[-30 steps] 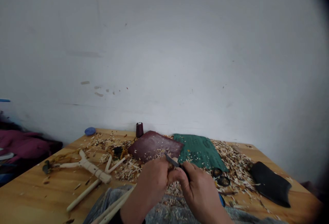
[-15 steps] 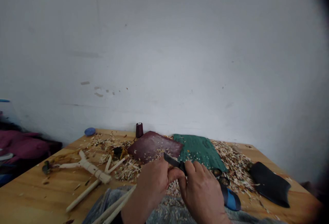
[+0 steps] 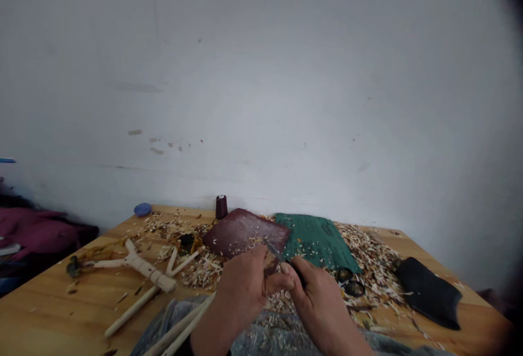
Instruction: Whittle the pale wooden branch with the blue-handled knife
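Note:
My left hand [image 3: 244,290] is shut on a long pale wooden stick [image 3: 183,320], whose upper end shows as a small carved tip [image 3: 269,262] above the fingers. My right hand [image 3: 321,307] is shut on the black handle [image 3: 297,271] of a carving knife. The knife's narrow steel blade [image 3: 273,251] rests against the wood, close to my left thumb. Both hands are close together above my lap, and the fingers hide part of the stick.
A wooden table [image 3: 53,304] carries heaped shavings [image 3: 376,266], a maroon leather pad [image 3: 241,233], a green mat [image 3: 314,241], a black leather piece [image 3: 427,293], scissors [image 3: 350,285], a forked carved branch [image 3: 139,266], a thread spool [image 3: 221,207] and a blue lump [image 3: 143,209].
The knife blade has turned to a steeper angle against the wood, nearer my left thumb. A blue object seen at my right hand's lower edge half a second ago no longer shows.

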Tool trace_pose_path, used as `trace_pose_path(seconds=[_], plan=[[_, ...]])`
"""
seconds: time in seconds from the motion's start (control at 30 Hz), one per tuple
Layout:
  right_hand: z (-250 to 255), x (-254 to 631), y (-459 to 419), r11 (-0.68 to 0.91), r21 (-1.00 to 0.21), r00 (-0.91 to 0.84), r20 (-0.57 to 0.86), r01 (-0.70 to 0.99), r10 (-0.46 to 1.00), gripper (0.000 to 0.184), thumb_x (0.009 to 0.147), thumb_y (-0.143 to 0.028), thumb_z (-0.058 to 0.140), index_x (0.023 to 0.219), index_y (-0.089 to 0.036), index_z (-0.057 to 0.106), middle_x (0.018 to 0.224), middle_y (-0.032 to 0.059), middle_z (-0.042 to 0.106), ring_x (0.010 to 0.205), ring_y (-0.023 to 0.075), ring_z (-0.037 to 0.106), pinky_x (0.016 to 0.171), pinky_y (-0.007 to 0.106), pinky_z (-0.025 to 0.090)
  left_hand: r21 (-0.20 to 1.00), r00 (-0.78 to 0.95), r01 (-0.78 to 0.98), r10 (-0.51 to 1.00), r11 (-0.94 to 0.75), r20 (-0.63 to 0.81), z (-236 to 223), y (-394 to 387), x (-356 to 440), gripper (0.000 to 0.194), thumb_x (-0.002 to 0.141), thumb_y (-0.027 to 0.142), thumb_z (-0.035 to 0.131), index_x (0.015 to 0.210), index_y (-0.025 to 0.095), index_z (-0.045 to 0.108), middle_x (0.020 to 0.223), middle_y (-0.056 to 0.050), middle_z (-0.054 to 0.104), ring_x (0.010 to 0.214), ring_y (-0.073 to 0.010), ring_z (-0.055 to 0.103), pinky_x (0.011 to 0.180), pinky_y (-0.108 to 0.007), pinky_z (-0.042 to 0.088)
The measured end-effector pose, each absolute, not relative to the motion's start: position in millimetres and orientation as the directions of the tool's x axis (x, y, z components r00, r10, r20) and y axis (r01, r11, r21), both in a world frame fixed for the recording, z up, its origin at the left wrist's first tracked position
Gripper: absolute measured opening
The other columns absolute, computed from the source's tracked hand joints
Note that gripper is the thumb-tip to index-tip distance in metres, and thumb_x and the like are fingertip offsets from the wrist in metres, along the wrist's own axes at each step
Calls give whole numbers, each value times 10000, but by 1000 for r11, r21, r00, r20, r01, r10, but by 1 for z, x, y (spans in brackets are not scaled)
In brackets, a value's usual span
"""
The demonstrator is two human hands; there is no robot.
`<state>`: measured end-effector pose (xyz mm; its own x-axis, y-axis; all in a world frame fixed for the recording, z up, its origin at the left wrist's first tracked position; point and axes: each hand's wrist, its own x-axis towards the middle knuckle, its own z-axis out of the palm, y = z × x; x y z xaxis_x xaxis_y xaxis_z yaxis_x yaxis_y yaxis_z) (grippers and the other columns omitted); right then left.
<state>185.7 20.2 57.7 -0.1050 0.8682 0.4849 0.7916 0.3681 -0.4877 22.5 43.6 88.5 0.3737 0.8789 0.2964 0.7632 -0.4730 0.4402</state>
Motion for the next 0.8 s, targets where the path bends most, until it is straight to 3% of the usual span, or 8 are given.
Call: trace_pose_path(seconds=[0.53,0.8], plan=[[63,185,17,458,-577,-196,459,676,867,447,963,-540,281,741,-237,522,695,6,620,627,170,586,555,247,316,579,416,634,857,-513,303,95,40,18,317,863,505,531,771,204,569,701,27,606,660,-165,542,580,-267,318],[51,186,19,434,-341,-162,600,834,783,393,990,-456,269,757,-236,495,664,5,594,569,176,569,516,263,288,602,415,613,857,-511,305,93,41,21,284,878,471,545,764,217,600,704,45,642,651,-147,559,604,-268,321]])
